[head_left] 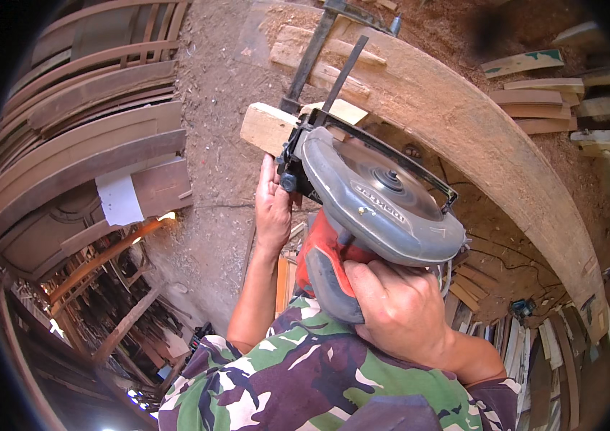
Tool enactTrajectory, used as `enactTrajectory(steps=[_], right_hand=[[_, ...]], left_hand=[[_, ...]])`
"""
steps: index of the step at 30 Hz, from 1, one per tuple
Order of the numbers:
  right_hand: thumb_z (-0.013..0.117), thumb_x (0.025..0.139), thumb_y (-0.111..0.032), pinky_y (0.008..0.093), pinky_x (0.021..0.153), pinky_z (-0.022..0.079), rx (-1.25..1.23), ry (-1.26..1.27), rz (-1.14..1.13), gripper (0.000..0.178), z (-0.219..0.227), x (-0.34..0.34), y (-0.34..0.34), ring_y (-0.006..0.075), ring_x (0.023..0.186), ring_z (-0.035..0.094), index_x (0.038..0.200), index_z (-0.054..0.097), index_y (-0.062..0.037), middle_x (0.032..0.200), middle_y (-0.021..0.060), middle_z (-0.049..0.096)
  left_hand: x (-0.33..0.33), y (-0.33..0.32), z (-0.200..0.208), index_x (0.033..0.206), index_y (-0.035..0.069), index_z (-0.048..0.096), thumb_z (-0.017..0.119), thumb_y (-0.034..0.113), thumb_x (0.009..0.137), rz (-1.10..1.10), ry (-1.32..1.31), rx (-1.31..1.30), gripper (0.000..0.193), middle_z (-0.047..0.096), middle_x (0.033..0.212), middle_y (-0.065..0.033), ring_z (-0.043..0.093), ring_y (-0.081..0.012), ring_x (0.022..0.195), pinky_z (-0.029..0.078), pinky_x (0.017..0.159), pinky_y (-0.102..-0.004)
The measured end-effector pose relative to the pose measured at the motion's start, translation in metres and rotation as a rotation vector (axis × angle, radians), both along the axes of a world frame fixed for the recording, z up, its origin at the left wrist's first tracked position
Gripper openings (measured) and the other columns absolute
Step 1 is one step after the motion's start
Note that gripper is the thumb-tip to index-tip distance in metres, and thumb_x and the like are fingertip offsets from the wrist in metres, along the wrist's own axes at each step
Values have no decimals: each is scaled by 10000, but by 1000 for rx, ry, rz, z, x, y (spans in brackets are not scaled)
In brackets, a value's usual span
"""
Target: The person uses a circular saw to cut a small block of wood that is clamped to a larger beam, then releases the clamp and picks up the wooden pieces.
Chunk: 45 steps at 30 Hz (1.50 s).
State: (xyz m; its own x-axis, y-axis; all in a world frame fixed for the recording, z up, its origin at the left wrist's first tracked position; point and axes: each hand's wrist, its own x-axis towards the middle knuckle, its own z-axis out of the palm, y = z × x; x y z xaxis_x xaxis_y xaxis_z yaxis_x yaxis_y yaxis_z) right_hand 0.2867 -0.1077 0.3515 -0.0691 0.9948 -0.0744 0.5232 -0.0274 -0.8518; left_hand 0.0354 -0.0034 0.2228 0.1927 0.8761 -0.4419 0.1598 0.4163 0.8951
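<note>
My right hand (405,309) is wrapped round the rear handle of a red and grey circular saw (384,215), close in front of my body. Its round blade (395,172) shows beside the grey guard, with a black metal base edge along the far side. Ahead of the saw is a pale wooden block (267,128), next to the base. My left hand (273,212) reaches up to this block, fingertips against its near underside; some fingers are hidden behind the saw. A dark bar clamp (308,61) stands just beyond the block, on the bench's left end.
A long wooden bench top (492,129), bent by the lens, carries sawdust and rough wood pieces (326,79). Curved boards (89,122) are stacked at left, with a white sheet (119,200) on them. Offcuts (535,100) lie at far right, and cables (506,251) cross the floor.
</note>
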Motion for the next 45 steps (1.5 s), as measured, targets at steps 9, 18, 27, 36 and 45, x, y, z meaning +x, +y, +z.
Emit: enactTrajectory(steps=[9, 18, 27, 36, 45], right_hand=[[806, 623, -37, 441, 619, 522, -76, 76, 9, 422, 3, -3, 4, 326, 683, 686, 1013, 645, -56, 768, 95, 634], [793, 624, -45, 435, 593, 515, -56, 72, -2, 356, 2, -4, 9, 323, 656, 672, 936, 621, -60, 733, 93, 604], [797, 655, -44, 432, 650, 532, -20, 61, 1, 436, -1, -8, 12, 313, 679, 682, 1080, 705, -30, 771, 100, 652], [788, 667, -36, 431, 645, 531, -5, 77, -9, 368, -3, -11, 17, 315, 666, 674, 1022, 689, -33, 744, 103, 637], [692, 846, -88, 375, 544, 538, 36, 26, 10, 75, -4, -15, 26, 234, 588, 662, 908, 649, -80, 705, 64, 605]], left_hand=[[-4, 5, 0, 1714, -22, 74, 481, 108, 1121, -2, -20, 15, 730, 629, 1420, -93, 601, -63, 873, 504, 674, -236], [0, 9, 5, 1680, -76, 157, 525, 261, 1134, -45, -41, 35, 740, 431, 1628, -174, 496, -232, 1398, 426, 1134, -365], [3, 13, 4, 1703, -40, 88, 505, 114, 1122, 99, -65, 24, 732, 641, 1385, -92, 626, -80, 889, 516, 672, -237], [-8, 20, 3, 1703, -39, 76, 531, 142, 1125, 22, -92, 28, 758, 642, 1376, -81, 621, -74, 894, 510, 667, -232], [-12, 26, 2, 1704, -44, 62, 529, 151, 1117, 17, -82, 41, 775, 648, 1380, -78, 625, -73, 903, 508, 674, -231]])
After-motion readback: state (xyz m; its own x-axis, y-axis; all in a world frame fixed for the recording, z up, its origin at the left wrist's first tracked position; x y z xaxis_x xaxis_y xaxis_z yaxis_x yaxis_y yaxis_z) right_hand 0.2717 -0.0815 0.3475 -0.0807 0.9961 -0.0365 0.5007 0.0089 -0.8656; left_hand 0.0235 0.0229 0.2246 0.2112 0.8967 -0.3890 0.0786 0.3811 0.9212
